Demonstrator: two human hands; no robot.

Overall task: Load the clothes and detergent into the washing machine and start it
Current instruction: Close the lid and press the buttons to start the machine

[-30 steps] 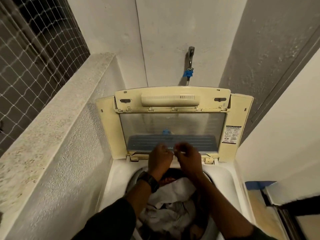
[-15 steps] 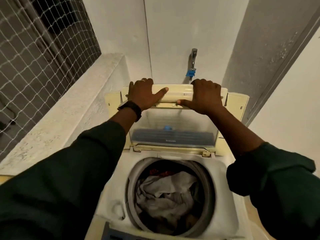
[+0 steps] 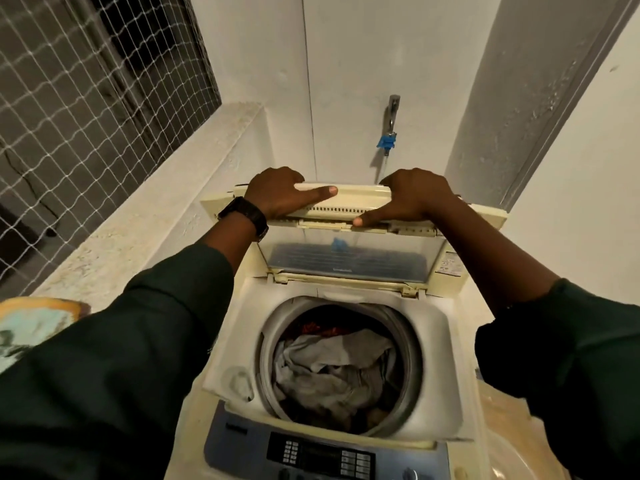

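A cream top-loading washing machine (image 3: 225, 344) stands below me with its folding lid (image 3: 349, 202) raised at the back. My left hand (image 3: 277, 194) grips the lid's top edge on the left, a dark watch on its wrist. On the right of that edge, my right hand (image 3: 412, 199) holds on, thumb under the handle. Grey, white and red clothes (image 3: 332, 368) fill the open drum. The blue control panel (image 3: 322, 455) with its buttons lies nearest me.
A tap with a blue connector (image 3: 388, 142) sticks out of the white wall behind the machine. A speckled stone ledge (image 3: 145, 223) runs along the left under a netted window (image 3: 86, 109). A patterned cloth (image 3: 31, 327) lies at far left.
Both hands rose from the drum's back rim to the lid's top edge and gripped it. The lid has since tilted a little toward me, and my view has dropped to show the control panel.
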